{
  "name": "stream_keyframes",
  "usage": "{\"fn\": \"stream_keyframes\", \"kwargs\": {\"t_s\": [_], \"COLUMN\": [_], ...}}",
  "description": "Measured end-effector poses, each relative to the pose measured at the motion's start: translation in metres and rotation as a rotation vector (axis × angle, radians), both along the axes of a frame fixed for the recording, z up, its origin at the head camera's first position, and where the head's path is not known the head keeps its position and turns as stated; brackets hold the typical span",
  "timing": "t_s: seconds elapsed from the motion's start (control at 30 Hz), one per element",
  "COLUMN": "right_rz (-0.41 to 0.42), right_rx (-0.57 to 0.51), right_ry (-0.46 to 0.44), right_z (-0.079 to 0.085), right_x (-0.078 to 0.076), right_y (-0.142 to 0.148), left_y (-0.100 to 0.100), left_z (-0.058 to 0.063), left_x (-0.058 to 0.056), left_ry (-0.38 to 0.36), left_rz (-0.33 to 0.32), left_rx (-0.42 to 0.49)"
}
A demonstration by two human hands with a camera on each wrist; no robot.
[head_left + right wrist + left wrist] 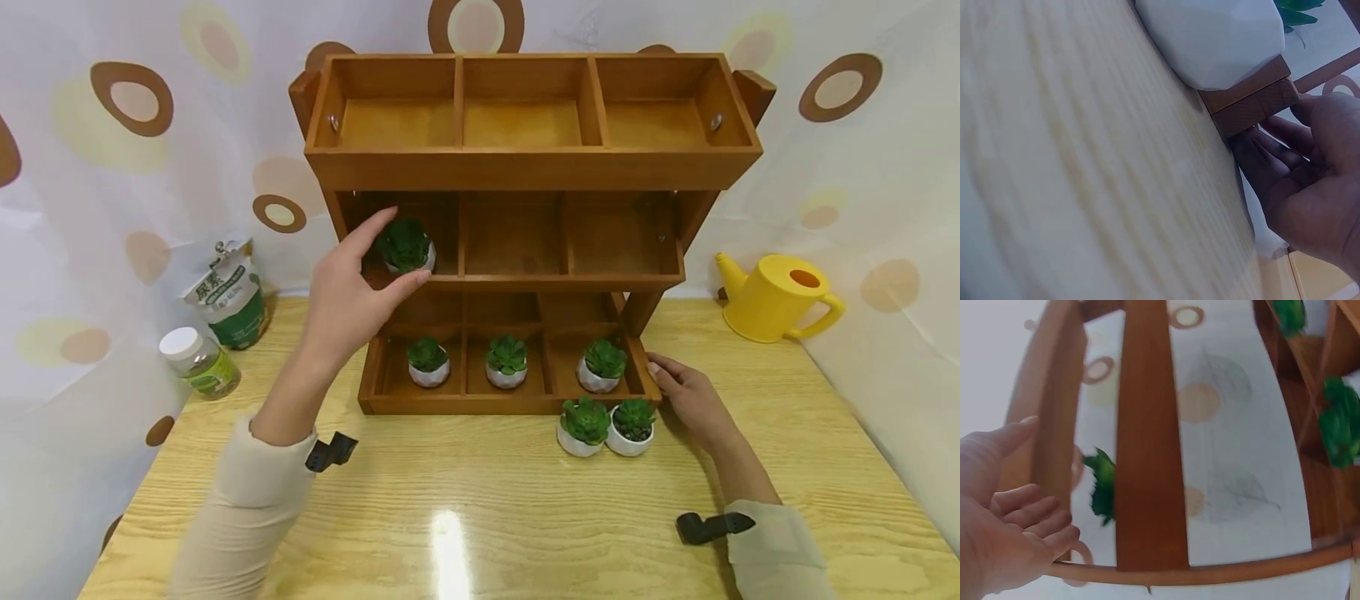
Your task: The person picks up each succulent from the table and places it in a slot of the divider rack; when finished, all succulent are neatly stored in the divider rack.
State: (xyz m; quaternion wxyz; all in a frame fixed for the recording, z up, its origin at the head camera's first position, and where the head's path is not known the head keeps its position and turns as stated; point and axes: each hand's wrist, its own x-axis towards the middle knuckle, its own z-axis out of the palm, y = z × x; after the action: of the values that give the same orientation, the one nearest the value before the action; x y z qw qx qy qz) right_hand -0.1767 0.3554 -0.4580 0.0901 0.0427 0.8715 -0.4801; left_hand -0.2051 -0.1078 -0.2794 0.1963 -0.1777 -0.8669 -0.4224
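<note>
A wooden three-tier plant stand [536, 171] stands on the table. My left hand [345, 287] reaches to its middle tier, thumb and fingers spread around a potted succulent [405, 246] in the left compartment. The left wrist view shows a gap between these fingers and that green plant [1104, 487]. My right hand [693, 400] grips the right end of the bottom tier, thumb and fingers at the wooden corner [1257, 103]. Three small succulents in white pots, one per compartment, sit in the bottom tier, including the middle one [506, 362].
Two more potted succulents [583, 427] stand on the table before the stand's right front corner. A yellow watering can [776, 300] is at the right. At the left are a clipped pouch [232, 300] and a white-capped jar [201, 362]. Patterned cloth [75, 250] hangs behind.
</note>
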Motion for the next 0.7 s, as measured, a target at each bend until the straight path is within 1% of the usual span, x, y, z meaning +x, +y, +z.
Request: {"fn": "stream_keyframes", "kwargs": {"t_s": [0.07,0.13,0.23,0.33,0.4,0.5,0.57,0.7], "right_rz": [-0.001,-0.003,-0.005,-0.005,-0.006,-0.012,-0.016,-0.017], "right_rx": [0.004,0.003,0.003,0.005,0.006,0.021,0.031,0.029], "right_ry": [-0.001,-0.003,-0.007,-0.01,-0.009,-0.003,0.0,0.001], "right_z": [-0.001,-0.001,-0.001,0.0,0.001,0.002,0.002,0.001], "right_x": [-0.001,-0.002,-0.003,-0.003,-0.001,0.0,0.001,0.001], "right_y": [0.0,0.001,0.001,0.0,-0.001,-0.001,-0.001,-0.001], "left_y": [0.001,0.003,0.007,0.014,0.02,0.03,0.039,0.057], "left_z": [0.0,-0.002,-0.006,-0.015,-0.022,-0.039,-0.051,-0.08], "left_x": [0.012,0.023,0.038,0.05,0.056,0.064,0.067,0.072], "left_ry": [0.049,0.07,0.069,0.031,-0.031,-0.162,-0.255,-0.408], "left_rz": [-0.018,-0.049,-0.116,-0.189,-0.236,-0.29,-0.334,-0.416], "left_rx": [0.034,0.06,0.091,0.12,0.138,0.145,0.15,0.126]}}
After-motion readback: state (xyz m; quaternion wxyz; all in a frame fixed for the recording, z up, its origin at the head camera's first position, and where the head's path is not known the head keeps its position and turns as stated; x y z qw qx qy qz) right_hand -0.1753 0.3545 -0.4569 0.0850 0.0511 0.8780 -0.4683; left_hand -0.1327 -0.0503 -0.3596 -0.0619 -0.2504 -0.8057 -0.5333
